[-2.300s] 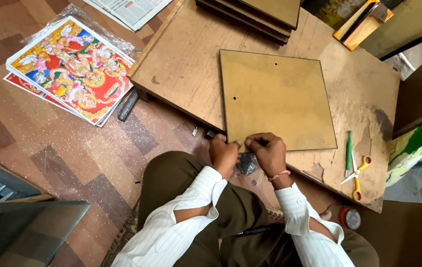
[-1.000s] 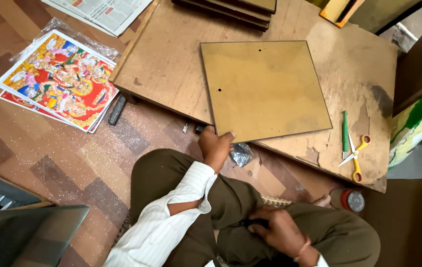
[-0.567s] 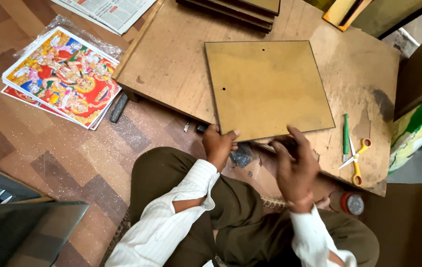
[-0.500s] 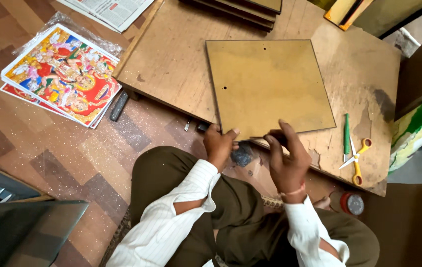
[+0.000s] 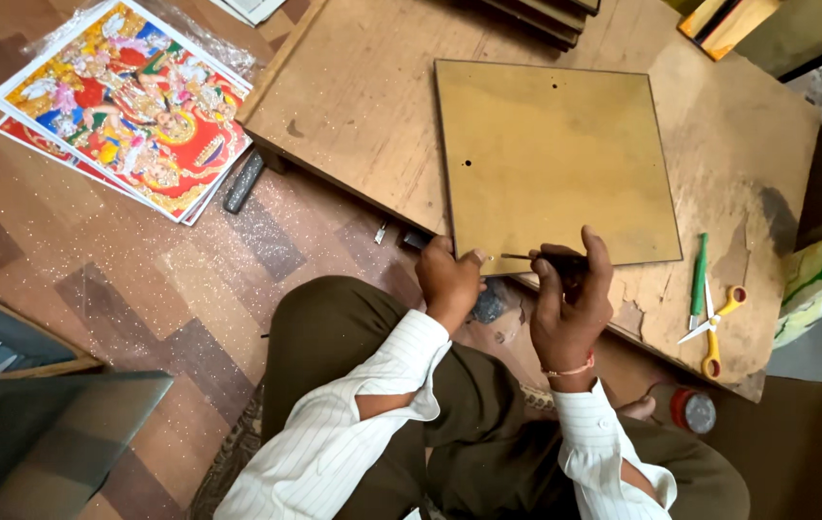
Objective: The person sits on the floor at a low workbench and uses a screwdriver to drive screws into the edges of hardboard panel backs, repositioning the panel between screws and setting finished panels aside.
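A square tan board (image 5: 555,159) with small holes lies on a low wooden table (image 5: 363,106). My left hand (image 5: 449,279) grips the board's near edge with fingers curled over it. My right hand (image 5: 567,306) is closed around a thin dark tool (image 5: 519,256), whose tip points left along the board's near edge, close to my left thumb. My knees in brown trousers sit just below the table edge.
Colourful prints (image 5: 127,106) in plastic lie on the floor at left, a dark flat object (image 5: 243,181) beside them. Scissors with yellow handles (image 5: 714,327) and a green pen (image 5: 699,279) rest on the table's right end. A red-lidded jar (image 5: 688,408) stands on the floor.
My right hand dropped to my lap, came back up to the board's near edge, and now holds a thin tool there. My left hand has stayed on the edge.
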{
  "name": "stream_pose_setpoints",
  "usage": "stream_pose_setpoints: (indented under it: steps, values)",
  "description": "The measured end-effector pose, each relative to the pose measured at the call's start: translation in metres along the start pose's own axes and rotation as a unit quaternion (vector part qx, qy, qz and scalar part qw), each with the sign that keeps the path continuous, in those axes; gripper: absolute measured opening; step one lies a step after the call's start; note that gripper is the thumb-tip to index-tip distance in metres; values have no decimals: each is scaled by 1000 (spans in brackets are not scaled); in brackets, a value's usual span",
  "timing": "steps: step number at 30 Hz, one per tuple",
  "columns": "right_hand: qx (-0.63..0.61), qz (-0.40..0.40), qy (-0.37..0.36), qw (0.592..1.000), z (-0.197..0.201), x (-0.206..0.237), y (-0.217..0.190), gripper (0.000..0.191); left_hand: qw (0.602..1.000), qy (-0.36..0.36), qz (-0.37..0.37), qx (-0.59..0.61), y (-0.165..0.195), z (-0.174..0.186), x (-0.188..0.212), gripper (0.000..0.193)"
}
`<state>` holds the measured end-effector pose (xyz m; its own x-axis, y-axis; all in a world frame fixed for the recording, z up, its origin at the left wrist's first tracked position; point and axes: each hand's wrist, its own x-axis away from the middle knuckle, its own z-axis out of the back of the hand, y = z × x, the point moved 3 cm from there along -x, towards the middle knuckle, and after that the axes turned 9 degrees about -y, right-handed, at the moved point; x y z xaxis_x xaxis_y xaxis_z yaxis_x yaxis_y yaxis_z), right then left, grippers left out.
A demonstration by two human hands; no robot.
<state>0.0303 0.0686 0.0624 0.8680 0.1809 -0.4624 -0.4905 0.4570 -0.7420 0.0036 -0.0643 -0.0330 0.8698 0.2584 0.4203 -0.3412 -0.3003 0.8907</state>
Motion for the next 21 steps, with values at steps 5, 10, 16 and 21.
stream_pose_setpoints:
  steps: [5,10,16,21]
  values:
    - [67,13,-35,997,-6,-5,-3,57,1000,4,10,8,0,-1,1,18]
    - [103,25,-49,993,-5,-8,-9,58,1000,9,-3,9,0,-2,2,19]
    - [105,18,-56,993,-6,-11,-10,59,1000,11,0,-2,-1,-2,2,20]
    - [118,11,-42,992,-7,-14,-12,59,1000,15,-14,-15,-2,-3,2,20]
